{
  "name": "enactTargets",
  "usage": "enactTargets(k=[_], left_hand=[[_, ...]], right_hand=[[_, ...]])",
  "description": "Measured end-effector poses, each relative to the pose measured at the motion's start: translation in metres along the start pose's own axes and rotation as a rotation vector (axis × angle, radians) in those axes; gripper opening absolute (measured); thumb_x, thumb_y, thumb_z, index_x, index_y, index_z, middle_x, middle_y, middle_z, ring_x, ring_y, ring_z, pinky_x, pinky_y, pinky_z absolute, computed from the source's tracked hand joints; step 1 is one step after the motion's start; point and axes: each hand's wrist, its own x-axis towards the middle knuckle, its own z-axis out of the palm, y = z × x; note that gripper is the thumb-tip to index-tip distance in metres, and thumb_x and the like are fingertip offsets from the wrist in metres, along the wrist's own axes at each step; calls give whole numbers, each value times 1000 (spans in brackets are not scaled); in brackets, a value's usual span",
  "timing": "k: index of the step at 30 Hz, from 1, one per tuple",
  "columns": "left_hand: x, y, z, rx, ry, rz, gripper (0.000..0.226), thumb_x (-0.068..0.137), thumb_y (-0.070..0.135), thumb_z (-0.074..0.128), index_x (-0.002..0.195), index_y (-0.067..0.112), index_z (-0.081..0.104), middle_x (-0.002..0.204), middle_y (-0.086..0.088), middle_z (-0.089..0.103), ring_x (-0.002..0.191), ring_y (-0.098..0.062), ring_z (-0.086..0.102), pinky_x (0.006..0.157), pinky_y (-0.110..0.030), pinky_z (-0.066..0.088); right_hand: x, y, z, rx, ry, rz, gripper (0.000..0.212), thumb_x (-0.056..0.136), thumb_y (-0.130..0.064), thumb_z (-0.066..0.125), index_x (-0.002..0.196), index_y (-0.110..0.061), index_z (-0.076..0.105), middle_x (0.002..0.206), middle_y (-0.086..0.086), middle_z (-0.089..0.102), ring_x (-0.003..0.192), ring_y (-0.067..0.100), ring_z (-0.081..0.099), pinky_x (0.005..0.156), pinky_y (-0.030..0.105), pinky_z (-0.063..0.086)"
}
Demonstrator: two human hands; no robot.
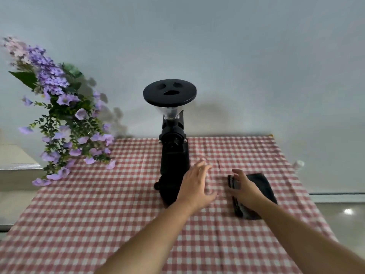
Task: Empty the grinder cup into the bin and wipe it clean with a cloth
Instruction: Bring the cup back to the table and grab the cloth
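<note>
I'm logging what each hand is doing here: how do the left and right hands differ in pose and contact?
The left hand is open with fingers spread, beside the black grinder, holding nothing; the right hand lies on the dark cloth. The left hand is over bare checked tablecloth; the right covers part of the cloth. Whether the right grips the cloth cannot be told. Both reach forward over the table.

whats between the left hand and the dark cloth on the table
In the head view, only bare checked tablecloth lies between the left hand and the dark cloth. The right hand rests on the cloth's near edge.
</note>
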Motion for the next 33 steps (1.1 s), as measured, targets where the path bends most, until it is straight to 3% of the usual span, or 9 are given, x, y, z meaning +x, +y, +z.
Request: enactTargets(k=[5, 8, 12, 15, 17, 22, 26, 29, 33], left_hand=[[24, 49, 64, -26, -336, -93, 80, 92, 42, 63, 155, 18, 19, 162, -4, 19, 146, -23, 22, 116, -36, 24], [26, 56, 100, -94, -427, -237, 83, 92, 46, 63, 155, 21, 18, 162, -5, 22, 146, -26, 26, 117, -43, 30], [36, 69, 125, -322, -298, -454, 78, 91, 39, 68, 152, 20, 24, 152, -5, 38, 136, -25, 42, 108, -38, 42], [52, 86, 130, -600, -129, -763, 72, 90, 32, 71, 148, 19, 29, 146, -6, 47, 126, -26, 52, 96, -35, 50], [60, 92, 133, -613, -124, -865, 77, 89, 32, 72, 150, 16, 27, 148, -8, 45, 128, -28, 52, 94, -36, 49], [61, 88, 141, -564, -277, -865, 51, 88, 29, 72, 131, 11, 52, 124, -7, 63, 110, -24, 61, 83, -31, 51], [50, 92, 137, -679, -269, -762, 34, 89, 26, 71, 120, 17, 62, 110, 0, 69, 105, -20, 65, 93, -38, 54], [49, 91, 120, -682, -201, -704, 29, 91, 29, 70, 116, 18, 63, 108, -1, 71, 99, -19, 67, 85, -32, 56], [50, 86, 78, -733, -124, -632, 31, 92, 30, 68, 120, 19, 62, 113, -2, 70, 98, -17, 67, 87, -34, 58]], right_hand=[[-14, 65, -48, -108, 111, 90, 64, 85, -22, 65, 140, -20, 32, 132, 11, 55, 113, 28, 56, 87, 32, 44], [-21, 97, -59, -74, 99, 154, 60, 85, -19, 66, 137, -19, 36, 127, 10, 56, 107, 24, 59, 87, 35, 52], [-12, 120, -64, 81, 63, 220, 66, 84, -18, 67, 140, -20, 32, 135, 8, 52, 110, 24, 60, 80, 34, 56], [2, 121, -64, 321, 108, 302, 70, 83, -20, 70, 140, -19, 31, 132, 9, 56, 106, 26, 62, 77, 34, 57], [9, 119, -61, 411, 112, 357, 70, 82, -24, 72, 140, -15, 33, 128, 10, 57, 105, 27, 62, 74, 32, 55], [16, 121, -53, 468, 5, 379, 38, 81, -27, 72, 112, -8, 62, 100, 7, 70, 92, 23, 66, 86, 42, 56], [11, 110, -68, 552, 45, 282, 25, 86, -23, 66, 110, -15, 62, 96, 2, 66, 93, 20, 63, 86, 38, 53], [7, 93, -81, 652, 110, 207, 28, 88, -19, 64, 115, -11, 60, 98, 3, 66, 92, 21, 64, 78, 35, 55], [4, 60, -88, 648, 189, 109, 37, 89, -24, 62, 124, -16, 55, 114, 5, 65, 104, 24, 62, 90, 41, 54]])
